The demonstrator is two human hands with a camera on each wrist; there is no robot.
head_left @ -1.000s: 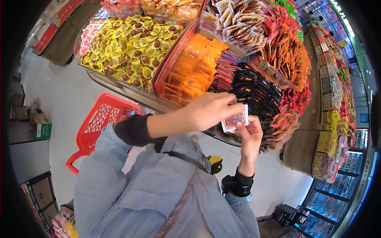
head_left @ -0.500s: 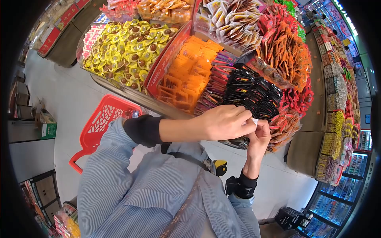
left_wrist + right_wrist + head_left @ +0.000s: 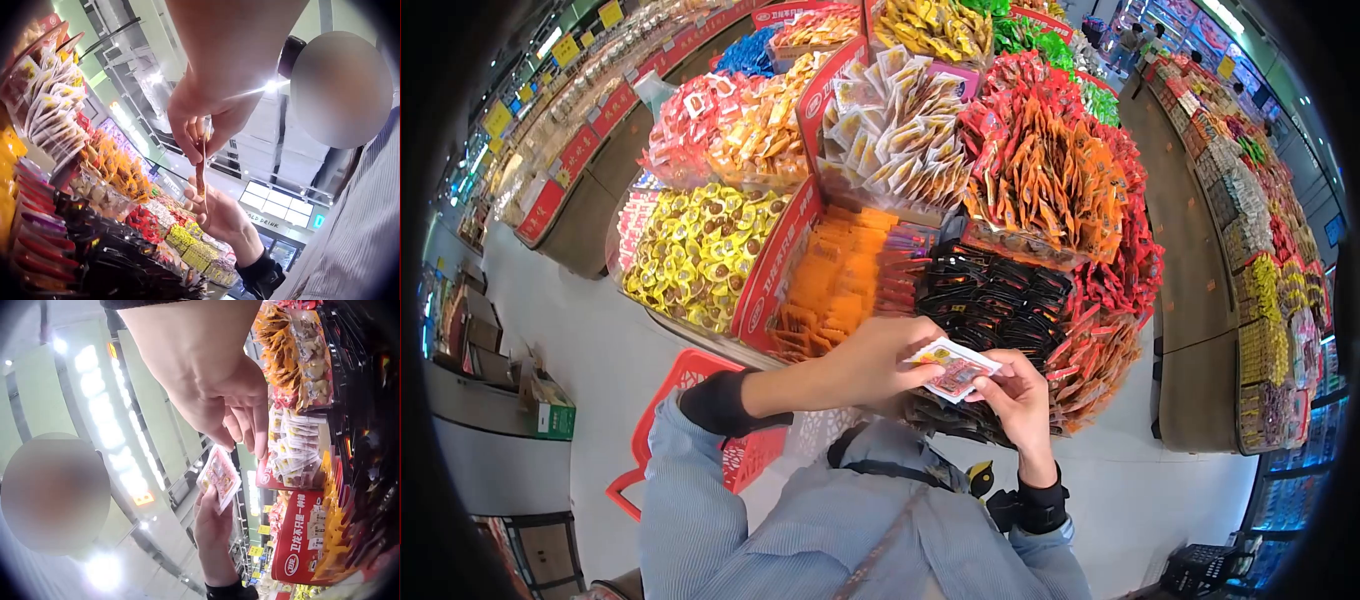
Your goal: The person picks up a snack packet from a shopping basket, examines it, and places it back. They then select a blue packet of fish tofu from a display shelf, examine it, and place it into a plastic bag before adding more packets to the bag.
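A small flat packet (image 3: 953, 369) with a white border and a red printed face is pinched at its left end by my left hand (image 3: 870, 362). My right hand (image 3: 1022, 405) is at the packet's right corner, thumb tip against its edge. In the left wrist view the packet (image 3: 201, 175) appears edge-on below my left hand (image 3: 215, 106), with the right hand's (image 3: 225, 215) fingers loosely spread beside it. The right wrist view shows the packet (image 3: 219, 478) in the left hand (image 3: 214, 528); the right hand's (image 3: 206, 387) thumb and fingers stand apart above it.
Below the hands lie black packets (image 3: 990, 295), with orange packets (image 3: 830, 275) to the left and yellow-wrapped sweets (image 3: 700, 250) further left. White packets (image 3: 890, 135) stand behind. A red basket (image 3: 750, 455) is at the display's lower left, by my left sleeve.
The head view has tilted up, showing more of the display's back. The packet, mostly hidden by my hands half a second ago, shows its printed face again, and my right fingers look looser.
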